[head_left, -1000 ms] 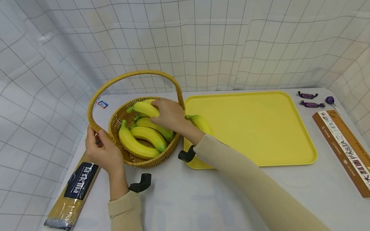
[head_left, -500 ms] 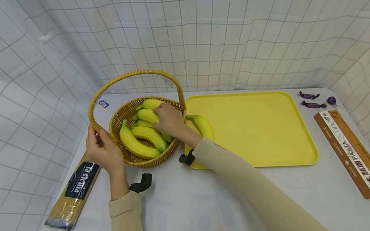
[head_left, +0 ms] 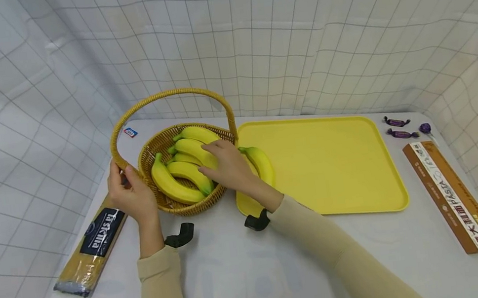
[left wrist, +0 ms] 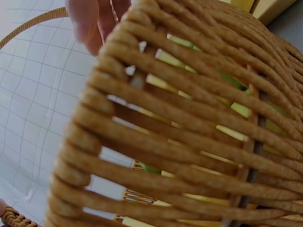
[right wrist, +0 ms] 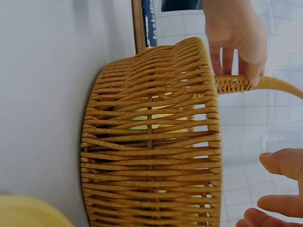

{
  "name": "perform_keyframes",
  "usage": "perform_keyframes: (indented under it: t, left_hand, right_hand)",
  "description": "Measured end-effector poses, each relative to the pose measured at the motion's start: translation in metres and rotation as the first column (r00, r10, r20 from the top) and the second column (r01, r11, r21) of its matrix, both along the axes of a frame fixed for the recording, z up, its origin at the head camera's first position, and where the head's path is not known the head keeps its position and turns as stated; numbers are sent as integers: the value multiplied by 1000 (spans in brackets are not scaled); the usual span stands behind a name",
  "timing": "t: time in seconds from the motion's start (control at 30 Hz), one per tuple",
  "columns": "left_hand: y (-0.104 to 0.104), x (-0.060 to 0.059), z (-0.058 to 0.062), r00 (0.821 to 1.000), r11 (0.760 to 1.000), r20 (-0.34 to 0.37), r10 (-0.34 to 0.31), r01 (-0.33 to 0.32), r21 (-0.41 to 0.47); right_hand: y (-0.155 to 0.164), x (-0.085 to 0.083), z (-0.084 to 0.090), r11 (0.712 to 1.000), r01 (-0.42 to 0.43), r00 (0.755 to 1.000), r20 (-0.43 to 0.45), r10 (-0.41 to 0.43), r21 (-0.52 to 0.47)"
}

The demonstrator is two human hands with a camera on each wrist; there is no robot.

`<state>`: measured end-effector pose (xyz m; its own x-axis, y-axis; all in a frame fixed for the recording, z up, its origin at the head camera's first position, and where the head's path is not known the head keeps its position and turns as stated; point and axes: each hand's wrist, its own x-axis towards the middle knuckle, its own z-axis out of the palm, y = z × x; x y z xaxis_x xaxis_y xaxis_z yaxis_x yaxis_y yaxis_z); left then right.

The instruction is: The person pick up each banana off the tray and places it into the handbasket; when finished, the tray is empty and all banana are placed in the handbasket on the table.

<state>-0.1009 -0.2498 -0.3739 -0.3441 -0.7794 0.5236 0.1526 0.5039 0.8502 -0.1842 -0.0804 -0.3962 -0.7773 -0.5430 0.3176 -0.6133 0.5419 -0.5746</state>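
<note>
A white desk (head_left: 254, 276) carries everything, with a gridded white cloth (head_left: 297, 37) hung behind it from 9 round to 3 o'clock. The yellow tray (head_left: 330, 162) lies right of centre, at about 2 o'clock from the person's arms. Touching its left edge, at 11 o'clock, stands the wicker basket (head_left: 170, 207), its tall hoop handle (head_left: 169, 94) arching over it. A brown pasta box (head_left: 455, 197) lies at 3 o'clock near the desk's right edge, and a dark-labelled spaghetti packet (head_left: 92, 246) lies at 9 o'clock, just left of the basket.

Four bananas (head_left: 172, 184) lie in the basket; a fifth banana (head_left: 260, 163) rests on the tray's left end, just beside the basket.

The left hand (head_left: 130, 192) grips the foot of the handle at the basket's left side, fingers (right wrist: 227, 59) curled over the weave. The right hand (head_left: 230, 167) hovers over the basket's right rim, fingers loosely spread, fingertips on the upper bananas, gripping nothing.

Three purple sweets (head_left: 402, 128) sit at 2 o'clock beyond the pasta box.
</note>
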Motion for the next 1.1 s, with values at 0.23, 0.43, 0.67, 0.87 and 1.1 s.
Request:
perform_keyframes:
  t: [0.23,0.43,0.67,0.87,1.1]
  left_hand:
    - [-2,-2,-3,1000,1000,1,-6,6,18]
    - [-4,-5,-6,1000,999,25,15,-16,38]
    - [-2,-2,-2,1000,999,9,1,-1,47]
    - [-1,-1,0,1000,999,10,-4,4,48]
    - [-1,-2,-2,1000,999,16,2,-2,49]
  right_hand:
    - [36,6,-7,992,61,997,43,-56,-115]
    - [72,0,-21,967,161,986,69,-151,-196]
    - [103,-8,-36,934,285,955,154,-255,-218]
    - [111,-11,-45,923,324,936,215,-280,-207]
    - [111,-11,-50,927,332,929,231,-289,-172]
